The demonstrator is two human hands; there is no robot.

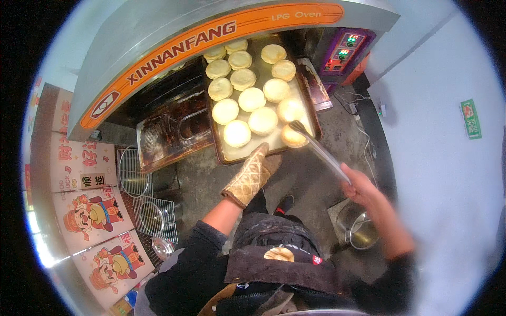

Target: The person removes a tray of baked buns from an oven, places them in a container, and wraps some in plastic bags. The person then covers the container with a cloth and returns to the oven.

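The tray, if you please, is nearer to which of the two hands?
Left: the left hand, in a mitt, is at the near edge of the tray. The right hand is apart from it, to its right, holding a utensil.

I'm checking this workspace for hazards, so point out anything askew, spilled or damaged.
The open oven door carries blotchy dark brown stains, and loose white cords trail untidily over the floor at the right. The tray shows no obvious spill.
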